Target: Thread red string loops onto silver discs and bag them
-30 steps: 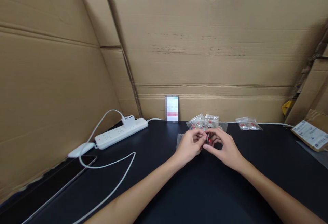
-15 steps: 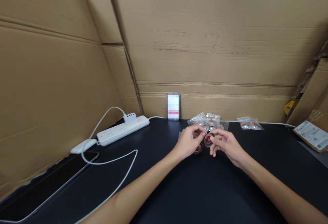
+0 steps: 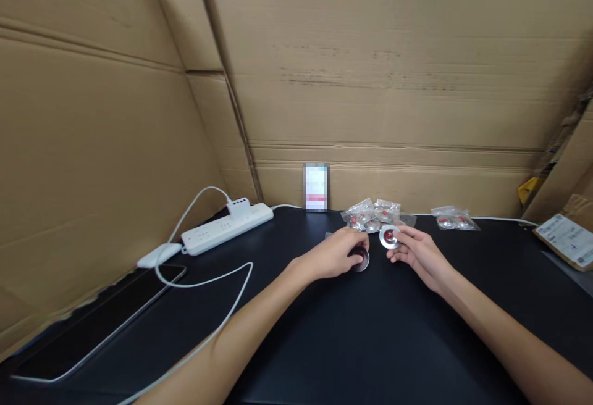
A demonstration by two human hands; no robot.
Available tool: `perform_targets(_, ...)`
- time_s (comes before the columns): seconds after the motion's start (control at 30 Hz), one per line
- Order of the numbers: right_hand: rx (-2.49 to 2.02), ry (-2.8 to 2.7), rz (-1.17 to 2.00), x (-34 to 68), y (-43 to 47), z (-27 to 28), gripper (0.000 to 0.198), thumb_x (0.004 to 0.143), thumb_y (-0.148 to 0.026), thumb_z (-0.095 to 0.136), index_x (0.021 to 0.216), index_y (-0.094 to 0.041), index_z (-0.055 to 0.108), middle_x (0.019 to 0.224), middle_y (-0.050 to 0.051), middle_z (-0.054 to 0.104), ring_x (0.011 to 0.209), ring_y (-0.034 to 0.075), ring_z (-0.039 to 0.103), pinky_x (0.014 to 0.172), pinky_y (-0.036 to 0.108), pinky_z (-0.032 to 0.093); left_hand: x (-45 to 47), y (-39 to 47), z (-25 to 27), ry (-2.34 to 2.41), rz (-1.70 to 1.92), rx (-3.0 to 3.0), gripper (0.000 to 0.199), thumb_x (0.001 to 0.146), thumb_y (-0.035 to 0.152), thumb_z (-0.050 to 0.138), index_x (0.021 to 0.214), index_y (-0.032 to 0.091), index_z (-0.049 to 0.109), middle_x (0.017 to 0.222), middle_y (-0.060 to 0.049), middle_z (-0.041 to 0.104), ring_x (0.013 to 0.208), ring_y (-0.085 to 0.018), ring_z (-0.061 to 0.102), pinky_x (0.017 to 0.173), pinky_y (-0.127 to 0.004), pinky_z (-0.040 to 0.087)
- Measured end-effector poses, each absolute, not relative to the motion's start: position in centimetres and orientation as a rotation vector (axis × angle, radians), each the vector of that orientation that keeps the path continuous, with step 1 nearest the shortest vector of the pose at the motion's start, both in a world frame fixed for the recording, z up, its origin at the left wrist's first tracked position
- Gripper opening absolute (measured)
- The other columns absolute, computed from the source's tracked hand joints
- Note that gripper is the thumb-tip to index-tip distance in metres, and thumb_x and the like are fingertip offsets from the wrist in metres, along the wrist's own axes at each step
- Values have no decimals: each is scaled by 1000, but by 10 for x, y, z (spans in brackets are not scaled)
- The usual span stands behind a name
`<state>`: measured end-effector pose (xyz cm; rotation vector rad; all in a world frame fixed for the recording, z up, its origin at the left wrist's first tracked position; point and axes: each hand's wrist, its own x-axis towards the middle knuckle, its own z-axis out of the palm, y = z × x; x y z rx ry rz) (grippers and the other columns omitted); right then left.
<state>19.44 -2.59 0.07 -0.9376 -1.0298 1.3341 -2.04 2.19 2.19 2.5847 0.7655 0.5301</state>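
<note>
My right hand (image 3: 419,255) pinching silver disc (image 3: 386,239); left hand (image 3: 337,253), apart from right, clamped on dark disc (image 3: 364,261), just left of silver one. Bags (image 3: 370,215) lie beyond both.

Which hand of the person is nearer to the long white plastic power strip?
Left. The left hand is to the right of the power strip, apart from it; the right hand is farther right, beyond the left hand.

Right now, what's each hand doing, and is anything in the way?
Right hand: pinching a round silver disc with red centre. Left hand: over a dark round silver-rimmed disc, grip unclear. Clear plastic packets just beyond, not between the hands.
</note>
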Motion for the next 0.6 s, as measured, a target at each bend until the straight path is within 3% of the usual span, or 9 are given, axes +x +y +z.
perform_targets(0.1, -929, -1013, 1307, 194, -27, 3, 24, 78, -34, 74, 87, -13, 67, 73, 7, 69, 61, 18, 68, 58, 31, 56, -19, 19, 24, 767, 662, 2478, 3, 82, 17, 57, 82, 18, 60, 73, -1, 63, 68, -16, 58, 63, -26, 40)
perform_targets(0.23, -890, -950, 1276, 194, -26, 5, 27, 80, -39, 72, 85, -13, 69, 78, 10, 71, 67, 22, 70, 64, 35, 59, -15, 18, 21, 877, 776, 2216, 8, 84, 26, 58, 83, 19, 57, 59, 1, 61, 54, -15, 59, 54, -24, 38)
perform_targets(0.4, -939, -1156, 990, 189, -27, 2, 31, 78, -40, 73, 95, -14, 74, 86, 10, 74, 74, 24, 72, 74, 42, 61, -2, 17, 15, 898, 794, 1626, 20, 81, 32, 66, 86, 16, 56, 65, -5, 69, 53, -17, 64, 47, -22, 41)
perform_targets(0.6, -1002, -1514, 581, 183, -32, -4, 25, 81, -29, 70, 105, -22, 74, 106, 7, 74, 95, 26, 71, 89, 45, 57, 6, 10, 17, 726, 794, 1131, 17, 88, 26, 61, 90, 10, 65, 86, -14, 72, 73, -19, 71, 69, -30, 55)
